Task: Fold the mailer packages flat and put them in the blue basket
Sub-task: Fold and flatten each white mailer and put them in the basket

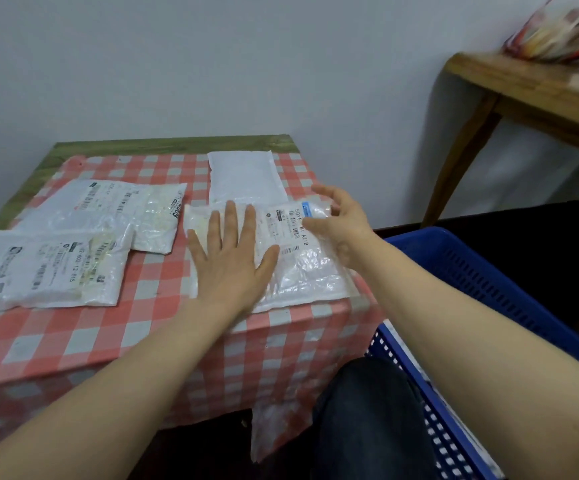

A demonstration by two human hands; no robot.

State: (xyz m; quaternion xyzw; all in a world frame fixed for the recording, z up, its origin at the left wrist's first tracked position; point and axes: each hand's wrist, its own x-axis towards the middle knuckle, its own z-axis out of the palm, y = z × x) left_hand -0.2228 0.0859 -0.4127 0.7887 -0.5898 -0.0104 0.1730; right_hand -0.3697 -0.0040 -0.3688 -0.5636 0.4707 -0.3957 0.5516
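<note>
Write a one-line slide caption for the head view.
Left hand presses a mailer flat on the checked tablecloth; right hand hovers open, blue basket alongside.

Two bare arms come in from the bottom, with no sleeves on them. The left hand (234, 258) and the right hand (341, 225) wear no rings, gloves or watch. Each hand shows long fingers with short nails. Dark blue jeans (367, 417) cover the person's leg.

We record both forearms bare and extended forward. Our left hand (232, 254) lies palm down, fingers straight and spread. Our right hand (341, 223) is raised, fingers loosely curled, gripping nothing.
</note>
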